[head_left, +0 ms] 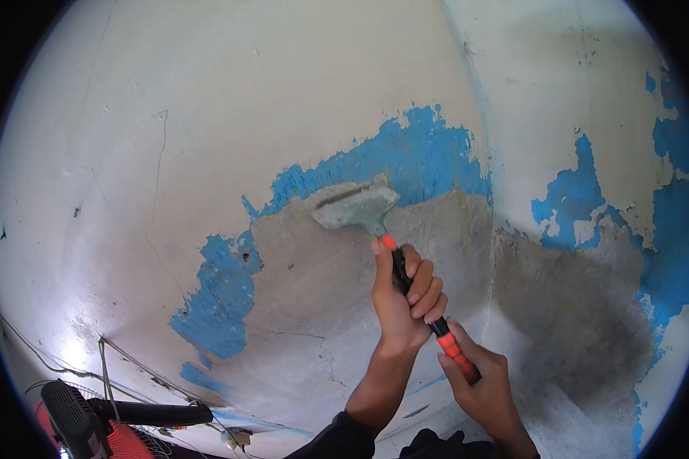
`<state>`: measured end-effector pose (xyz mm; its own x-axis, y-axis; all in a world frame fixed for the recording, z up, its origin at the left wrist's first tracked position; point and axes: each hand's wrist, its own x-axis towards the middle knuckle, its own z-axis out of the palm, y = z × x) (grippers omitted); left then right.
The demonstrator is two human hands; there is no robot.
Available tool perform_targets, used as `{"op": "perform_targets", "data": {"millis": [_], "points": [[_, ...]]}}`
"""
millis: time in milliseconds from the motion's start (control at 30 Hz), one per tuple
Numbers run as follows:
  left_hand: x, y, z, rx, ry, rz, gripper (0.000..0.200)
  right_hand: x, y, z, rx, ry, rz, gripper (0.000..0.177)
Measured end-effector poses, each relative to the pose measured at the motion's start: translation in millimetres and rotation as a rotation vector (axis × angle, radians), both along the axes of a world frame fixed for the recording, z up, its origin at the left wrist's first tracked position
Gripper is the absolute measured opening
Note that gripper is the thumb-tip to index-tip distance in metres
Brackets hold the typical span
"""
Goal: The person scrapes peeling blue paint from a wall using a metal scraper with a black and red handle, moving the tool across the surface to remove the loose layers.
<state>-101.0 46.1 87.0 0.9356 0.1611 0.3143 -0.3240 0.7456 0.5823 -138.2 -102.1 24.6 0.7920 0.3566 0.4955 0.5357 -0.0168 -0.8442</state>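
Note:
A wide scraper [356, 208] with a grey, dusty blade lies against the wall at the lower edge of a blue paint patch [421, 157]. Its black and red handle slants down to the right. My left hand [406, 294] is wrapped round the upper handle, close below the blade. Near the handle's lower end, my right hand [478, 379] grips the red-banded part between thumb and fingers. Bare grey plaster [321, 268] shows below and around the blade.
White paint [245, 76] covers the upper wall. More blue patches [574, 195] are on the right, past a vertical corner line. At the lower left stands a red and black fan [76, 417], with loose cables [103, 367] running along the wall beside it.

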Motion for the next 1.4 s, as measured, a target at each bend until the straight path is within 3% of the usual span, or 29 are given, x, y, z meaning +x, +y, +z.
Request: {"op": "perform_targets", "data": {"millis": [233,1400], "points": [[-1.3,1.4,-3.6,-0.007,-0.013,-0.031,0.053,-8.2,-6.4,-0.5,-0.025,0.079,0.030,0.048],[2.6,5.9,7.6,-0.012,-0.009,-0.078,0.052,-4.0,4.9,3.7,0.037,0.011,0.033,0.052]]}}
